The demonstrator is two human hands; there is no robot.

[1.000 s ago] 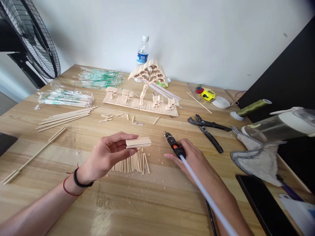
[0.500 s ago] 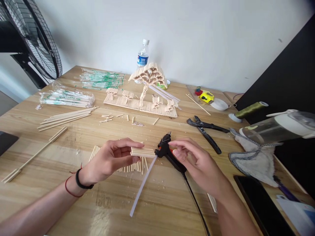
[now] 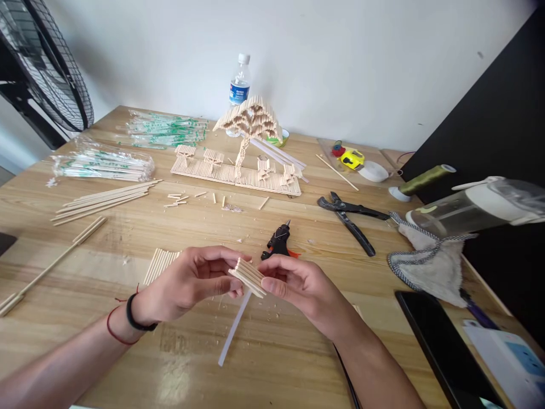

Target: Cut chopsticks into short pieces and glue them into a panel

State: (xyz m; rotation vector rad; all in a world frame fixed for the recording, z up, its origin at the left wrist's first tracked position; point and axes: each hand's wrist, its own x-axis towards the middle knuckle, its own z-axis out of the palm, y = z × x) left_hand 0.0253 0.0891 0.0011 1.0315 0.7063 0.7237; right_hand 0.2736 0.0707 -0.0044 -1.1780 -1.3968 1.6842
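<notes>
Between my hands is a small panel of short wooden sticks (image 3: 249,276), laid side by side and tilted. My left hand (image 3: 198,278) grips its left end between thumb and fingers. At its right end, my right hand (image 3: 298,287) pinches it with thumb and forefinger. Just beyond lies a black glue gun (image 3: 279,240), partly hidden by my right hand, with a translucent glue stick (image 3: 233,332) trailing toward me. A row of cut sticks (image 3: 160,264) rests on the table, partly behind my left hand.
A stick-built tree model (image 3: 238,176) stands at the back before a water bottle (image 3: 239,85). Bagged sticks (image 3: 104,162) and loose long sticks (image 3: 102,201) lie left. On the right are pliers (image 3: 351,218), a cloth (image 3: 430,261), a phone (image 3: 447,346) and a clear jug (image 3: 481,207). A fan (image 3: 46,62) stands at far left.
My right hand has moved left from beside the glue gun and taken hold of the stick panel's right end. The panel has turned, its right end now lower. The view has shifted slightly.
</notes>
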